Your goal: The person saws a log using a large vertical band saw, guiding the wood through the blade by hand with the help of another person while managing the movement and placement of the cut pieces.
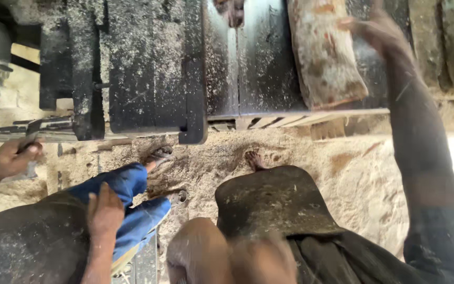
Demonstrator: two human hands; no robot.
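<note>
Log point(326, 52), rough and sawdust-caked, lies lengthwise on the dark saw surface point(153, 63) as the right hand point(374, 29) presses its far side, fingers blurred, grip unclear, seemingly steadying it; the left hand isn't identifiable.

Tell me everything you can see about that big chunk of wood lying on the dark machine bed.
The log slab is a thick, rough piece of wood, pale and dusty with reddish-brown patches. It lies flat on the dark, sawdust-strewn machine bed, its cut end facing the wearer near the bed's front edge; its far end runs out of view. The right hand, blurred, reaches to its upper right side; whether it touches is unclear.
</note>
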